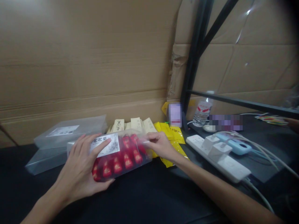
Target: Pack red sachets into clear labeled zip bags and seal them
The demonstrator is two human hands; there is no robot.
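Note:
A clear plastic package (127, 161) with rows of shiny red wrapped pieces and a white printed label lies tilted in front of me. My left hand (80, 165) grips its left end, thumb below and fingers spread over the label. At the right end, my right hand (161, 144) pinches the edge of the clear plastic. Behind the package stand several cream paper packets (137, 125), partly hidden by it. Yellow sachets (171, 133) lie just beyond and under my right hand. Left of my left hand rests an empty-looking clear plastic box (51, 160) with another labelled one (70, 129) on top.
A white power strip (218, 158) with plugs and cables lies to the right, beside a light blue device (235, 144). A water bottle (202, 110) stands behind the black metal frame (193, 62). Cardboard (93, 62) walls the back. Thin coloured sticks (272, 119) lie far right.

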